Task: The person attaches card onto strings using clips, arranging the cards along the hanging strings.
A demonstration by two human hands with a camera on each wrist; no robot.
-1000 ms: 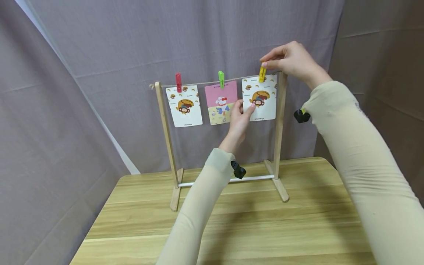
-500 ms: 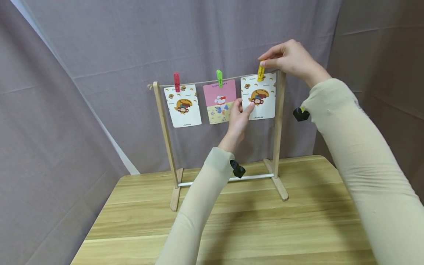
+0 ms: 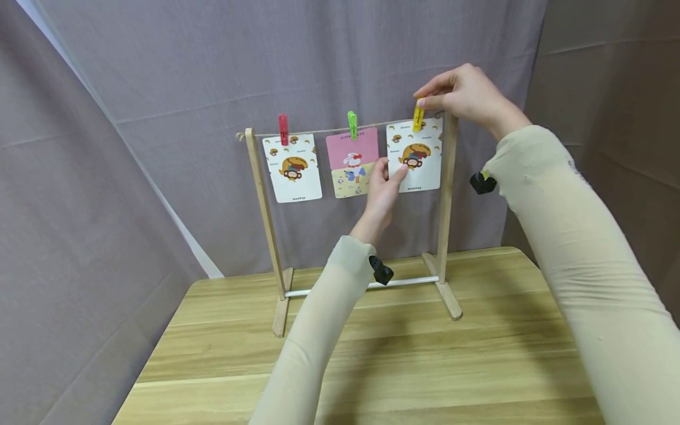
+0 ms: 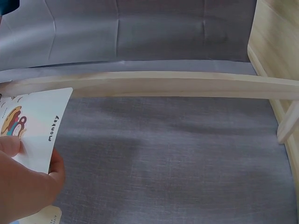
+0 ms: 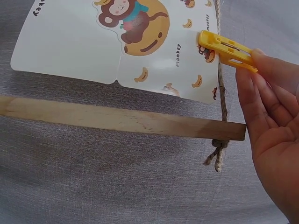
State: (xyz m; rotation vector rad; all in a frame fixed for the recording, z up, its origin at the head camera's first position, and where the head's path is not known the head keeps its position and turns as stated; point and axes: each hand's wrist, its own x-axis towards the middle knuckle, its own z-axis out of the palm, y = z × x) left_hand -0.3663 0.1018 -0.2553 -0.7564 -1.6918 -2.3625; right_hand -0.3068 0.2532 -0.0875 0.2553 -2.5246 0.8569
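A white monkey card (image 3: 421, 177) hangs at the right end of a twine line, its top edge under a yellow clothespin (image 5: 226, 49). My right hand (image 3: 475, 97) pinches the clothespin's upper end between thumb and fingers, just above the twine (image 5: 222, 100). Lower down, my left hand (image 3: 383, 192) holds the card's left edge, thumb on the front and fingers behind it. To the left, a pink and yellow card (image 3: 347, 150) hangs from a green clothespin (image 3: 353, 125). Another monkey card (image 3: 292, 186) hangs farthest left under a red clothespin (image 3: 284, 130).
The twine runs between two wooden posts (image 3: 446, 224) of a stand on the wood-grain table (image 3: 212, 354). A white rod (image 3: 409, 283) joins the stand's feet low down. Grey curtain (image 3: 186, 88) hangs behind and at the left.
The head view has shifted slightly. Both hands keep the same grip on the card and the yellow clothespin, with almost no movement.
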